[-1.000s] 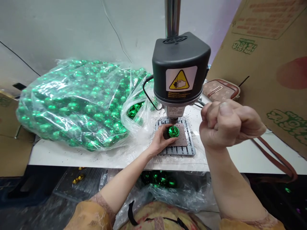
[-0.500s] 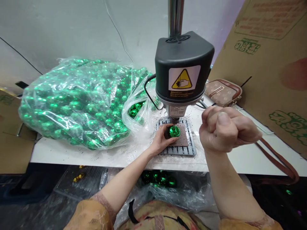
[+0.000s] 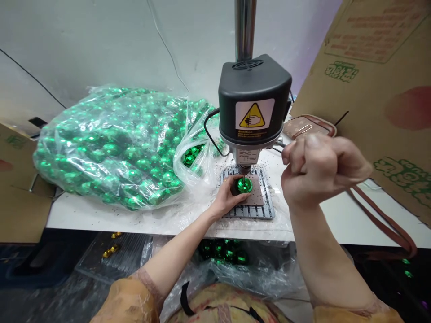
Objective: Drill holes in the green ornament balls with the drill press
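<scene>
A shiny green faceted ball [image 3: 244, 185] rests on the brown pad [image 3: 256, 197] under the drill press [image 3: 254, 101]. The drill bit comes down onto the top of the ball. Thumb and fingers of my left hand [image 3: 229, 195] close around the ball from the left. To the right of the machine, my right hand [image 3: 319, 168] is a fist wrapped round the drill press lever [image 3: 280, 144]; most of the lever is hidden by the fingers.
A big clear plastic bag [image 3: 111, 143] full of green balls lies left of the machine. Dark chips are scattered over the slotted base [image 3: 249, 213] and white table [image 3: 101, 217]. A patterned brown purse [image 3: 303, 125] and a cardboard box [image 3: 373, 103] stand right. More green balls [image 3: 224, 251] lie below the table edge.
My right fist has risen slightly with the lever. My left hand stays around the ball. The camera view has shifted a little.
</scene>
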Tool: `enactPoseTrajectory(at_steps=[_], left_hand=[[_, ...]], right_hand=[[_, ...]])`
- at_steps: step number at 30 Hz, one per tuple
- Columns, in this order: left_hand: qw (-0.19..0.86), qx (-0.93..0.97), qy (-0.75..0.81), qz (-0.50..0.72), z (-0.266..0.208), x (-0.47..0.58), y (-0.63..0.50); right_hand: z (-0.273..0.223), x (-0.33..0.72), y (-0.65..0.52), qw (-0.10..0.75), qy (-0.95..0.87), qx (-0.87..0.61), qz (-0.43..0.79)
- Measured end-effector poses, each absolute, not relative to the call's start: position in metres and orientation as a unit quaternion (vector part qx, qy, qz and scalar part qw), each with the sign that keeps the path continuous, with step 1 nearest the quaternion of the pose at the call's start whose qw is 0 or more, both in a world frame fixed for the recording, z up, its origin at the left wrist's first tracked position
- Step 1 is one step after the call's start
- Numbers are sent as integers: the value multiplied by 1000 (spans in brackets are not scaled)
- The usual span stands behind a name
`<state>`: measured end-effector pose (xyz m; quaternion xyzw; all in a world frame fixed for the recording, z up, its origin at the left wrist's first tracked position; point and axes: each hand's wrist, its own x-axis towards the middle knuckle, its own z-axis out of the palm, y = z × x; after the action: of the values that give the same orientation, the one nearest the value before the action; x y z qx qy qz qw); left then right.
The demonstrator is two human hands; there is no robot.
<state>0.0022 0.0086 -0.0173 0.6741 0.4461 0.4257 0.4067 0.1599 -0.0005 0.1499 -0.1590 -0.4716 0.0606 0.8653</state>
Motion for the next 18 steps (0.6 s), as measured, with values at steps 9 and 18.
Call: enactPoseTrajectory(at_steps=[9,18], left_hand=[[192,741,470,440,-15,-17,-63],[170,911,373,-44,-109,-101,-164]], right_hand=[[187,164,5,843,-454,-254,134],[183,164,7,845,-463,-238,120]])
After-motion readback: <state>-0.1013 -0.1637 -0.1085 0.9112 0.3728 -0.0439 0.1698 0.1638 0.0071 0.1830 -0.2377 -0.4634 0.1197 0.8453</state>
